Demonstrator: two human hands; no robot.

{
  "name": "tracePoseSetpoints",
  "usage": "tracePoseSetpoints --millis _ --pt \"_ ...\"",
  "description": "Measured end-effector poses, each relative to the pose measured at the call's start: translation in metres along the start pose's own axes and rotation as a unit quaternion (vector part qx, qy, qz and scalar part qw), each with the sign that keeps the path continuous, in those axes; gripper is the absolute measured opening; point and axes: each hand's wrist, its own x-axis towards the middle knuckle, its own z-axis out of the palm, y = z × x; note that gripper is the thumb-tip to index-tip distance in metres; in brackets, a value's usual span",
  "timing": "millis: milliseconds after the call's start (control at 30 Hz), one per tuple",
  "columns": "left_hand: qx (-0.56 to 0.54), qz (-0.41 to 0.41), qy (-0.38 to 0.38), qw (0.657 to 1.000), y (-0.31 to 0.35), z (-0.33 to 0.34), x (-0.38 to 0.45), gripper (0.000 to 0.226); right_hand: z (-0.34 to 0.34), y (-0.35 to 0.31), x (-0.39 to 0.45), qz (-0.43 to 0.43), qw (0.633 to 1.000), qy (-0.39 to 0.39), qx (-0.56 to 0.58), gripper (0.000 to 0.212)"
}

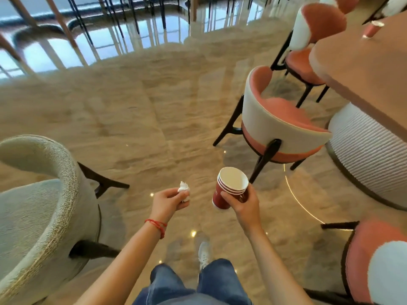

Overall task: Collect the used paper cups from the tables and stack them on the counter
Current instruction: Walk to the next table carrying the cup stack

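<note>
Pink chairs (284,119) nr table (363,69), lone cup (373,29) on it

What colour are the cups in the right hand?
Red outside, white inside: the stacked cups, head view.

glossy beige floor (136,111) | pink chairs (284,126) | wooden table (361,69)

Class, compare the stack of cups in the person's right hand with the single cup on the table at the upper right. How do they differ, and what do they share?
The nested stack of cups is gripped in the right hand; the lone cup stands on the table, untouched. The stack shows several rims, the lone cup one. The stack tilts, its empty white inside showing; the lone cup looks upright, though blurred. Both are red paper cups with white rims.
</note>
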Motion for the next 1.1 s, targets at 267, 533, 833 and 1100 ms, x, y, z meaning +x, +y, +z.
tracePoseSetpoints --millis 267,533,833,1100 --pt "-0.079 0.016 0.102 0.992 0.055 0.015 0.052 0.008 0.032 -0.024 0.110 0.011 0.992 -0.118 -0.036 0.058" --pt "-0.111 0.018 0.156 0.981 0.097 -0.015 0.137 0.003 0.114 -0.037 0.213 0.011 0.978 -0.200 -0.050 0.053" --pt "-0.137 0.016 0.180 0.974 0.180 -0.068 0.271 0.003 0.230 -0.068 0.336 -0.005 0.977 -0.208 -0.056 0.055" --pt "-0.168 0.028 0.219 0.961 0.248 -0.105 0.362 0.004 0.309 -0.094 0.426 -0.009 0.967 -0.246 -0.069 0.057"
